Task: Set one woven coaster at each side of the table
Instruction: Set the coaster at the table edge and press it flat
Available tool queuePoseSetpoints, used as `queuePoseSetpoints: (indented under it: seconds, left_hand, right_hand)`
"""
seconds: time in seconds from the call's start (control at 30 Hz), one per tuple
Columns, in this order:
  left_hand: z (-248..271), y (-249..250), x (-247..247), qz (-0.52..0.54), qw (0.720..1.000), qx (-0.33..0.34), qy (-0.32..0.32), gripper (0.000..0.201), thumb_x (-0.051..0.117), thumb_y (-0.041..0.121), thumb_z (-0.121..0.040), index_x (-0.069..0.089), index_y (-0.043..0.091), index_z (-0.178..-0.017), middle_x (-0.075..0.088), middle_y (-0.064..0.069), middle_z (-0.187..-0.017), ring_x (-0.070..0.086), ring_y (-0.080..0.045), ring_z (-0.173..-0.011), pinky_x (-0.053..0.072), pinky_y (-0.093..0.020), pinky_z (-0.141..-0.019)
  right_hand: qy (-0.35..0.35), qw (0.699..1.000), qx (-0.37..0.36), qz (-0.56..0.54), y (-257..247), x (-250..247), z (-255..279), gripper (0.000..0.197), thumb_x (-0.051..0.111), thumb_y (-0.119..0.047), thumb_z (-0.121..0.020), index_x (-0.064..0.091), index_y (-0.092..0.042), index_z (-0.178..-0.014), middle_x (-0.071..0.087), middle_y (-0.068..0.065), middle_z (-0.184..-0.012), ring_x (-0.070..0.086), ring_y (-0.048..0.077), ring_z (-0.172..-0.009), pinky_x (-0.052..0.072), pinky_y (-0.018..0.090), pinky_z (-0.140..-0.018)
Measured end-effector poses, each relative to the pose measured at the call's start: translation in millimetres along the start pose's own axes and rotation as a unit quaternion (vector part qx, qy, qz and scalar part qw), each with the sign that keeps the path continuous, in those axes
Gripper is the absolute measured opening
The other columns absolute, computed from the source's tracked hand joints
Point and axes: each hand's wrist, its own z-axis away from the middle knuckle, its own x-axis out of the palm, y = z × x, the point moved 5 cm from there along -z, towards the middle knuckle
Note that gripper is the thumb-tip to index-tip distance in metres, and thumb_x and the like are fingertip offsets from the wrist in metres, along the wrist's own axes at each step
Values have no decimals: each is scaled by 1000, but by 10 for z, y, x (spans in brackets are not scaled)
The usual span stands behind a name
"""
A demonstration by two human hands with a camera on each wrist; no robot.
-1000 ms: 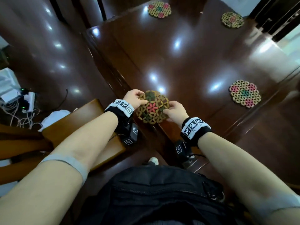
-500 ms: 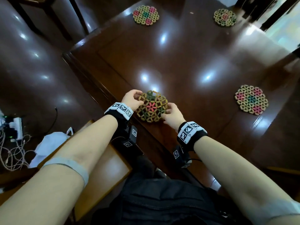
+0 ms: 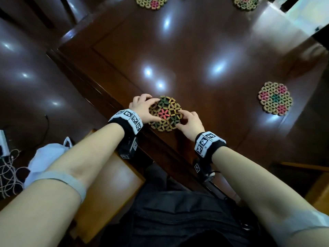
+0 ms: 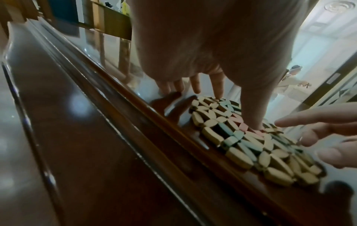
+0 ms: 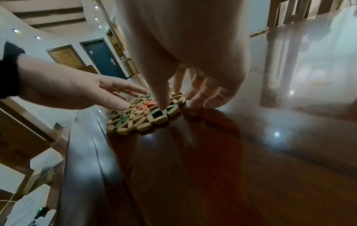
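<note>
A round woven coaster [image 3: 164, 113] with a red star centre lies flat on the dark wooden table [image 3: 204, 41], just inside its near edge. My left hand [image 3: 144, 107] touches the coaster's left rim. In the left wrist view its thumb [image 4: 253, 110] presses on top of the coaster [image 4: 241, 137] while straight fingers touch the far rim. My right hand [image 3: 189, 120] is at the right rim. Its thumb [image 5: 160, 94] presses on the coaster [image 5: 142, 117] and its fingers rest on the table beside it. Three more coasters lie at the right [image 3: 275, 98], far left [image 3: 151, 1] and far right [image 3: 246, 2].
A wooden chair seat [image 3: 106, 189] stands below the table's near edge, under my left forearm. A white bag [image 3: 46, 155] and tangled cables [image 3: 8, 175] lie on the glossy floor at the left. Another chair edge [image 3: 316, 189] shows at the lower right.
The coaster has come down flat onto the table just inside the near edge. Both hands stay at its rims, thumbs now pressing on top. My head has tilted further down.
</note>
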Motion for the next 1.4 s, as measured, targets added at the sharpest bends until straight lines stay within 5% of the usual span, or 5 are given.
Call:
queuePoseSetpoints:
  seconds: [0.17,1.1,1.27,1.4]
  left_hand:
    - [12,-34,21,-43,999,8,10,84,74,50,-70,30,44,-142,28,3,-149,23,-27,-135,26,-42,-108]
    - [-23,-93,-143,-134,990,52,12,83,71,50,-73,30,37,-144,28,5,-149,20,-25,-137,24,-40,-110]
    - [-23,-155,-182,-31,999,32,21,80,73,48,-72,35,38,-142,33,4,-147,25,-27,-135,26,-42,-110]
    - [-19,-359,-351,99,989,-25,105,47,67,32,-81,56,32,-127,51,-2,-136,39,-31,-126,35,-41,-106]
  right_hand:
    - [-17,999,5,40,-24,30,6,70,71,-29,-80,39,-35,-141,42,1,-133,48,22,-122,46,42,-100]
    - [-57,995,-12,77,-258,126,-122,69,74,-29,-76,41,-27,-136,43,6,-131,45,27,-126,47,46,-99]
    - [-71,995,-22,62,-273,93,-118,71,74,-33,-75,39,-29,-136,43,3,-128,49,22,-119,49,42,-95]
    - [-53,998,-35,29,-298,10,-124,68,76,-38,-72,41,-27,-129,45,-2,-114,51,15,-98,51,38,-87]
